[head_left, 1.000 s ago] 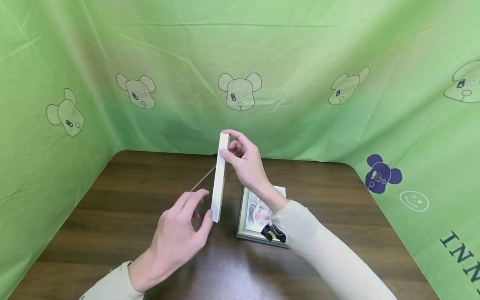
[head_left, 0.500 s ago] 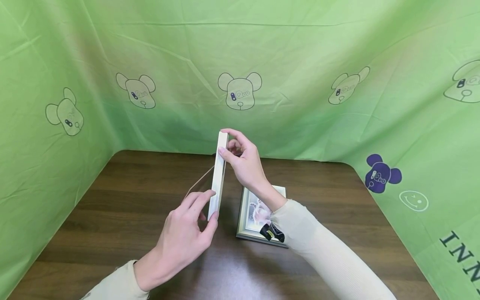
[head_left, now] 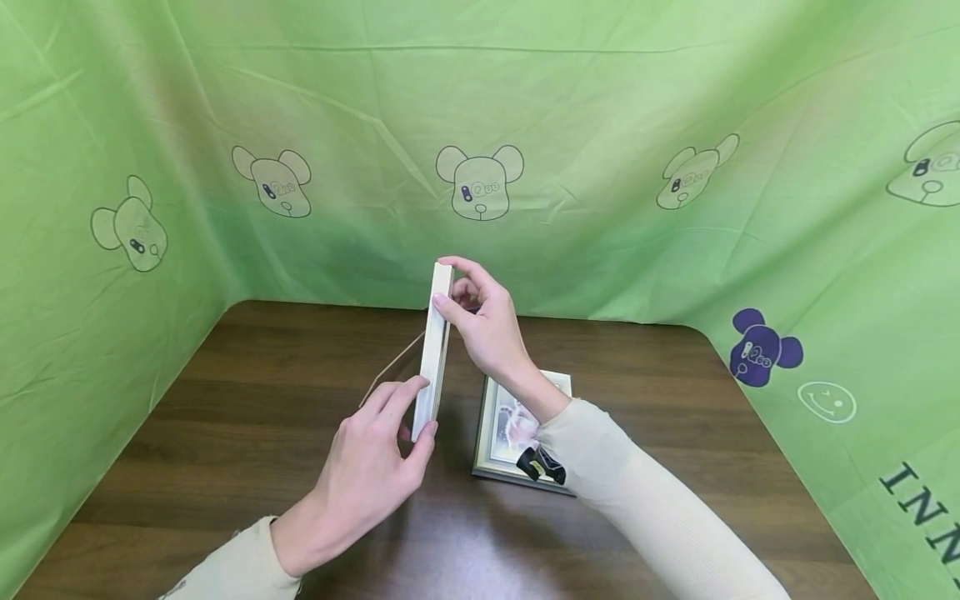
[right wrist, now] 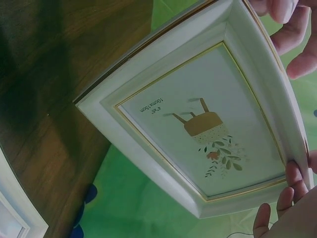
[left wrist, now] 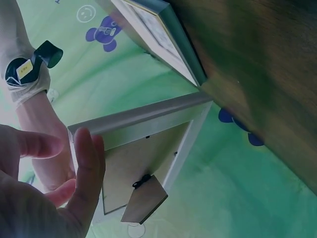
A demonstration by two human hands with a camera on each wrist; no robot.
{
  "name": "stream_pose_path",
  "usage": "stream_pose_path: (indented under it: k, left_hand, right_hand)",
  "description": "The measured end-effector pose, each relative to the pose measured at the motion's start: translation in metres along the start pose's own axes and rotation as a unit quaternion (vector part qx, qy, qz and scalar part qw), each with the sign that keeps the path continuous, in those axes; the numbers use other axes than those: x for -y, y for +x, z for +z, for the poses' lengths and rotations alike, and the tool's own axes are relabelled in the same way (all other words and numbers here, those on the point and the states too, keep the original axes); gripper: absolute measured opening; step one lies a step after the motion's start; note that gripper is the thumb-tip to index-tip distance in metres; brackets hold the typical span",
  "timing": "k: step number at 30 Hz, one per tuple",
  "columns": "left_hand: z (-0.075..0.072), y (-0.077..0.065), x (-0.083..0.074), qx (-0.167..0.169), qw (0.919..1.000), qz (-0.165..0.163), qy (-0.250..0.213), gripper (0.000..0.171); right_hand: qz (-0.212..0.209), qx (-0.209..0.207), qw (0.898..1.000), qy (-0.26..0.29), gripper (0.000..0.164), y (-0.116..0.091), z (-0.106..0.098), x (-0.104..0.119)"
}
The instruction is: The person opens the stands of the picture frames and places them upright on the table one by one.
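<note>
A white picture frame (head_left: 434,350) is held upright above the table, its narrow side facing the head view. My right hand (head_left: 491,325) grips its upper end, thumb on the near side and fingers around the top. Low on the frame, my left hand (head_left: 367,458) pinches its side between thumb and index finger. A brown back panel (left wrist: 119,173) with a folded-out stand (left wrist: 143,203) shows in the left wrist view. In the right wrist view the front has a gold inner line around a printed insert (right wrist: 198,124) of a chair and flowers.
A second picture frame (head_left: 517,425), dark-edged, lies on the wooden table (head_left: 225,433), partly covered by my right forearm. A black device (head_left: 542,465) sits at the right wrist. Green printed cloth (head_left: 360,108) hangs around the table.
My left hand has moved right and taken hold of the frame's lower end. The frame has shifted slightly left, its stand swinging a little with it. The second frame stays put.
</note>
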State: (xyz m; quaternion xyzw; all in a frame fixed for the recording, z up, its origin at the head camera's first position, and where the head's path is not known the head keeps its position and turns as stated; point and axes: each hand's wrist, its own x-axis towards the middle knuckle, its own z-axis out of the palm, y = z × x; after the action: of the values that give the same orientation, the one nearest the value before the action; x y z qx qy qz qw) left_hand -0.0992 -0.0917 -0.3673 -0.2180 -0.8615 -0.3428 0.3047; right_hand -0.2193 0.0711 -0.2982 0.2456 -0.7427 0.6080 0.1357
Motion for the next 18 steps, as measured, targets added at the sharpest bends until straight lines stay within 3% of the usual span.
stream_pose_path:
  k: [10,18]
  left_hand:
    - [0.0013,0.0006,-0.0005,0.012,0.9996,0.009,0.023,0.055]
    - [0.0025,0.0019,-0.0020,0.034,0.9985,-0.006,0.042,0.062]
  right_hand:
    - [0.000,-0.005,1.000,-0.002,0.044,0.0003,0.0027,-0.0019]
    - [0.001,-0.008,1.000,-0.005,0.044,0.0004,0.0039,-0.0038]
